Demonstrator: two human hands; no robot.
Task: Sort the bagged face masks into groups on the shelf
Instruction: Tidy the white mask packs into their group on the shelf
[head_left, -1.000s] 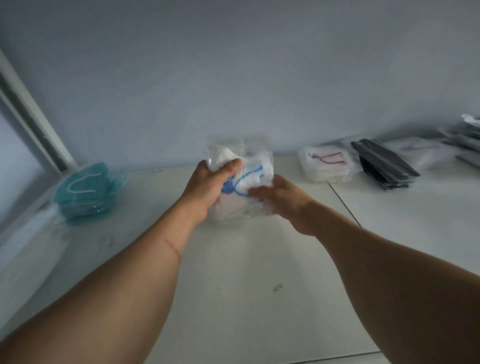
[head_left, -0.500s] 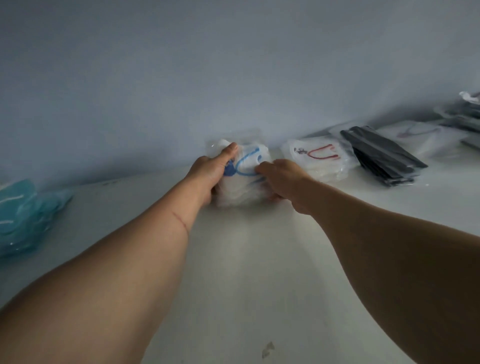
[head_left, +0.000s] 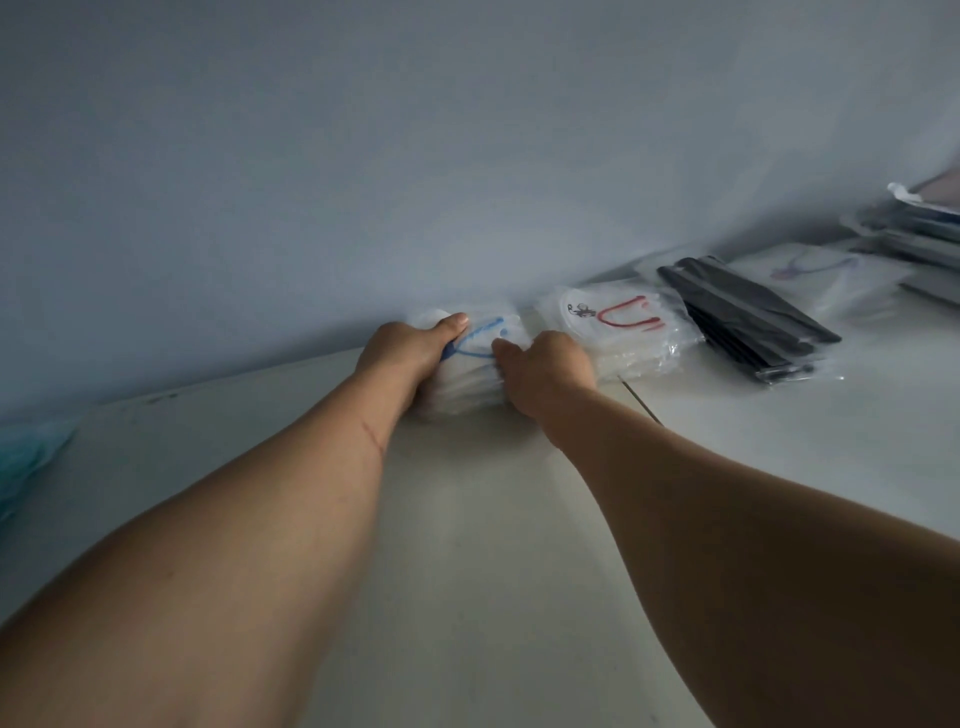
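Note:
A stack of bagged white masks with blue ear loops (head_left: 480, 343) lies on the white shelf (head_left: 467, 545) against the back wall. My left hand (head_left: 402, 353) grips its left side, thumb on top. My right hand (head_left: 548, 371) holds its right side, fingers curled over the top bag. Just to the right lies a stack of white masks with red loops (head_left: 618, 325), then a stack of black masks (head_left: 743, 317), then a bagged white mask with purple loops (head_left: 815, 273).
Teal masks (head_left: 26, 457) show at the far left edge. A pile of grey bagged items (head_left: 914, 234) sits at the far right. A seam (head_left: 641, 402) splits the shelf panels right of my right hand.
Both hands carried the blue-loop stack from mid-air down and back onto the shelf by the wall, next to the red-loop stack. The view shifted right, so the teal masks slid almost out.

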